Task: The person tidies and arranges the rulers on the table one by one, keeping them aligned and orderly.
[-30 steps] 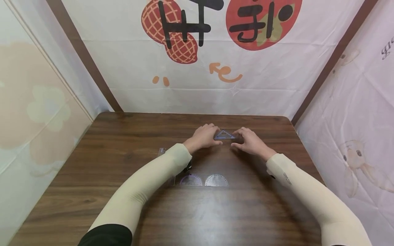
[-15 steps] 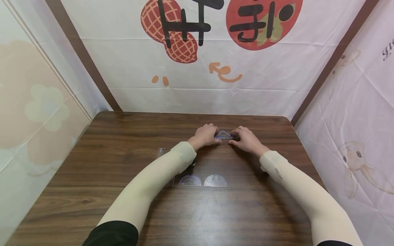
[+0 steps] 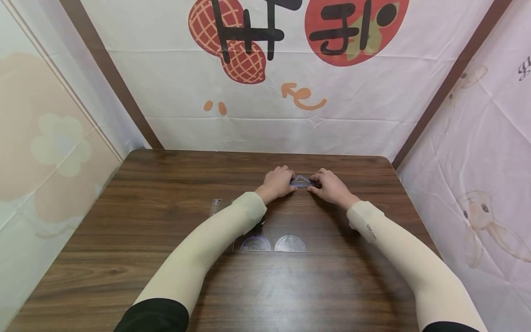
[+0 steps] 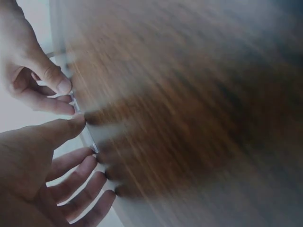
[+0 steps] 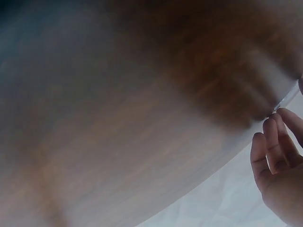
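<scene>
A small clear triangular set square (image 3: 301, 180) with blue edges lies flat at the far middle of the wooden table. My left hand (image 3: 277, 183) holds its left corner, thumb in front and fingers behind. At the opposite corner, my right hand (image 3: 330, 186) grips with thumb and curled fingertips. Seen from the left wrist, the set square (image 4: 91, 137) is a thin pale strip between the left thumb and forefinger. Only a sliver of the set square (image 5: 286, 98) shows by the right fingers (image 5: 272, 127) in the right wrist view.
Nearer me lie a purplish clear protractor (image 3: 256, 243) and a second clear protractor (image 3: 290, 244), side by side. A clear ruler (image 3: 215, 206) is partly hidden under my left sleeve (image 3: 215, 235). White printed cloth (image 3: 265, 133) hangs behind the table (image 3: 290, 290) and along both sides.
My right hand has shifted slightly left and its thumb and fingers have closed in on the set square's right corner. My left hand stays at the left corner; its forearm has edged right.
</scene>
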Demonstrator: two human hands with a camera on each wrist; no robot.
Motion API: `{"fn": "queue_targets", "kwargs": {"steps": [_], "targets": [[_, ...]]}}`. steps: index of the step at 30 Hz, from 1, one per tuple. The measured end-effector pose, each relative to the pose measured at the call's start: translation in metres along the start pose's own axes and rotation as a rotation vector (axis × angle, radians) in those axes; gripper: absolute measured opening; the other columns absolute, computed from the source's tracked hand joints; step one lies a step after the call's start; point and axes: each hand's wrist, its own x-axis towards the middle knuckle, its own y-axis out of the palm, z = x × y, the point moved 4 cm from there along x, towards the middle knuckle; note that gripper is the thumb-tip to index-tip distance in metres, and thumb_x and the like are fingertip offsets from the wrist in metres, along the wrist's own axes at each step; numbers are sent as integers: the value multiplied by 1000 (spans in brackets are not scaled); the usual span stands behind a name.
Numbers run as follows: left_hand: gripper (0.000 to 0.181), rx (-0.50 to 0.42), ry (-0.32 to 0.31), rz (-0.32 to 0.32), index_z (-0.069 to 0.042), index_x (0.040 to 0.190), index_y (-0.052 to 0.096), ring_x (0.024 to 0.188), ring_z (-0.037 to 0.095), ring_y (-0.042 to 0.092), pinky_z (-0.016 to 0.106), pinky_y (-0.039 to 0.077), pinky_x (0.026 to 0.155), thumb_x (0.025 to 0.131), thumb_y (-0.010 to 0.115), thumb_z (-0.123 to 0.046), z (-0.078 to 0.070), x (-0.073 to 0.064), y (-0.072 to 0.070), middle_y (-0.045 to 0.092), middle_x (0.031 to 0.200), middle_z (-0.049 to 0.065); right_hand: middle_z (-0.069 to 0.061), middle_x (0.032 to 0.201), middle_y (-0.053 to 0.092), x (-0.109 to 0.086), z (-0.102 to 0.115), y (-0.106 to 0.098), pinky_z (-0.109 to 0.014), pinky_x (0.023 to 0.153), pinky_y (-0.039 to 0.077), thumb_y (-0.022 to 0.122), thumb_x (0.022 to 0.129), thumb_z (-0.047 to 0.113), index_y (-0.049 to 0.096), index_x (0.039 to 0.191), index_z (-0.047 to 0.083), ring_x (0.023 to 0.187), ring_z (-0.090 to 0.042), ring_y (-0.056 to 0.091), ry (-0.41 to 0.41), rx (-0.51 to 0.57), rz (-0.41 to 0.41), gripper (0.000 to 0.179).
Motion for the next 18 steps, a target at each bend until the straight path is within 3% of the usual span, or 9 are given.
{"fn": "queue_targets", "kwargs": {"steps": [6, 18], "targets": [[42, 3, 0, -9, -18, 128, 66, 101, 20, 54, 38, 50, 79, 95, 67, -44, 0, 1, 0, 58, 115, 1, -9, 106, 62, 1, 2, -1, -43, 82, 46, 73, 93, 29, 72, 119, 4, 91, -25, 56, -1, -16, -22, 36], [40, -120, -50, -14, -21, 128, 68, 110, 23, 57, 40, 51, 85, 93, 72, -39, 4, 4, 1, 60, 121, 2, -6, 103, 61, 2, 6, 1, -45, 87, 44, 73, 94, 24, 73, 115, 6, 91, -23, 59, 42, 18, -20, 28]]}}
